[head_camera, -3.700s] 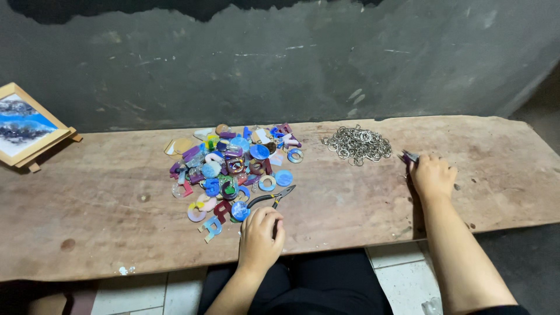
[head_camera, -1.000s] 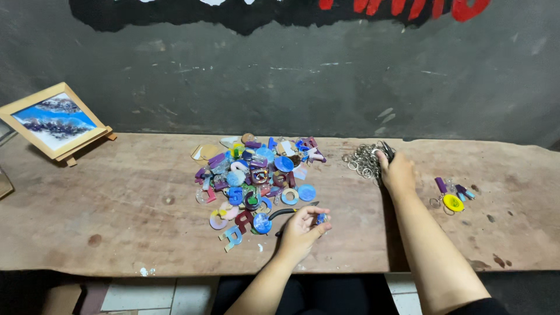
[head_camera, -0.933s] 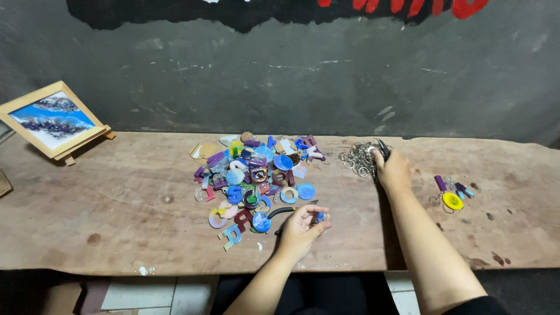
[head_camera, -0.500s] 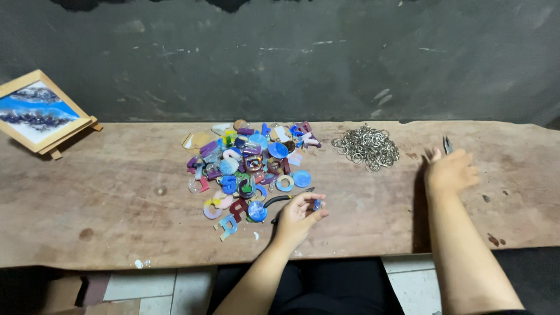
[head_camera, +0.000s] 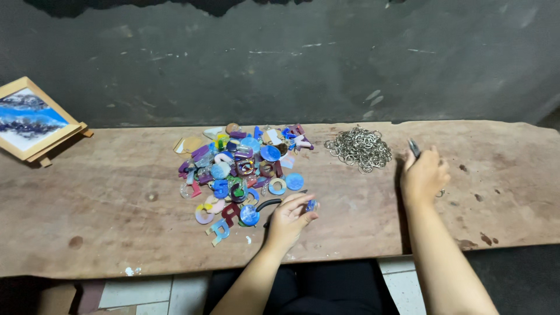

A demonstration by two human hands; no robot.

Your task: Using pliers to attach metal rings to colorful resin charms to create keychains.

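Head view shows the left hand [head_camera: 290,217] pinching a small blue charm [head_camera: 311,205] between its fingertips, just right of the pile of coloured charms [head_camera: 242,169] on the wooden bench [head_camera: 105,204]. Black-handled pliers [head_camera: 274,204] lie under that hand, long axis running left to right. The right hand [head_camera: 424,177] is closed around a thin dark tool [head_camera: 413,147], its tip pointing away, just right of the heap of metal rings [head_camera: 359,148]. Charm and rings sit well apart; the right hand is nearer the rings. 1 framed picture [head_camera: 29,119] leans at far left
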